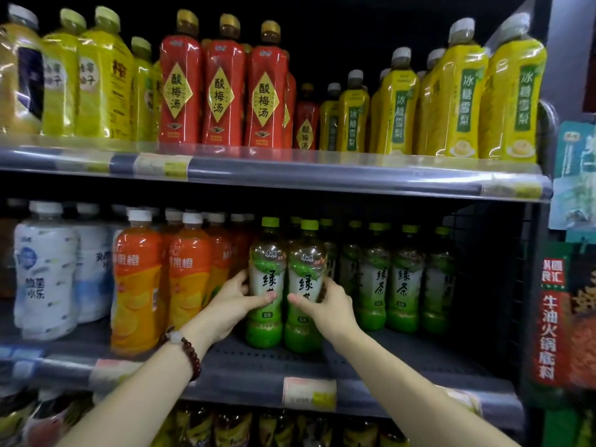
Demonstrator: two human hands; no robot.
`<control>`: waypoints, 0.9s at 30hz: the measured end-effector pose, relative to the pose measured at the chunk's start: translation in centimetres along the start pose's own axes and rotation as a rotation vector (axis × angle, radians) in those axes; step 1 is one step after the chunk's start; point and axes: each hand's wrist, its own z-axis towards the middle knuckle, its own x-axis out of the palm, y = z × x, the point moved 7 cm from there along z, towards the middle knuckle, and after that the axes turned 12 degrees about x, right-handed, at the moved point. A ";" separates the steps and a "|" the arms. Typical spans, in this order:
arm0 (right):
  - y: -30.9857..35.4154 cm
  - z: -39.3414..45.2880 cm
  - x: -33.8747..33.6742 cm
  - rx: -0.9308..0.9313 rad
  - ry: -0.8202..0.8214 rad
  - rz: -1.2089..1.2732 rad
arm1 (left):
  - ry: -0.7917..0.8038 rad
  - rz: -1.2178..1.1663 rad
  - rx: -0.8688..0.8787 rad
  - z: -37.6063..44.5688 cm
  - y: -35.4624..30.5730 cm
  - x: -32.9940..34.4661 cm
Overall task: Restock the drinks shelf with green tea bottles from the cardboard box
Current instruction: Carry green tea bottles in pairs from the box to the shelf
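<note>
My left hand grips one green tea bottle and my right hand grips another, both upright, side by side on the middle shelf, beside the orange drinks.

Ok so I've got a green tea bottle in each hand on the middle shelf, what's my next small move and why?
Probably slide both back. The left hand and right hand grip two green tea bottles standing upright near the shelf edge, well ahead of the green tea row behind.
</note>
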 end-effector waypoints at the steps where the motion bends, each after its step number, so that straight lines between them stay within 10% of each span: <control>1: 0.1 -0.1 0.0 0.002 -0.007 0.000 | 0.004 0.003 -0.006 0.0 -0.1 -0.1; 18: 0.9 -0.7 2.7 0.024 0.014 0.001 | -0.099 -0.006 -0.022 -1.2 -0.1 -1.9; 27: 0.8 -2.2 1.8 -0.015 0.010 -0.173 | -0.122 0.716 0.131 -3.2 -2.9 -2.0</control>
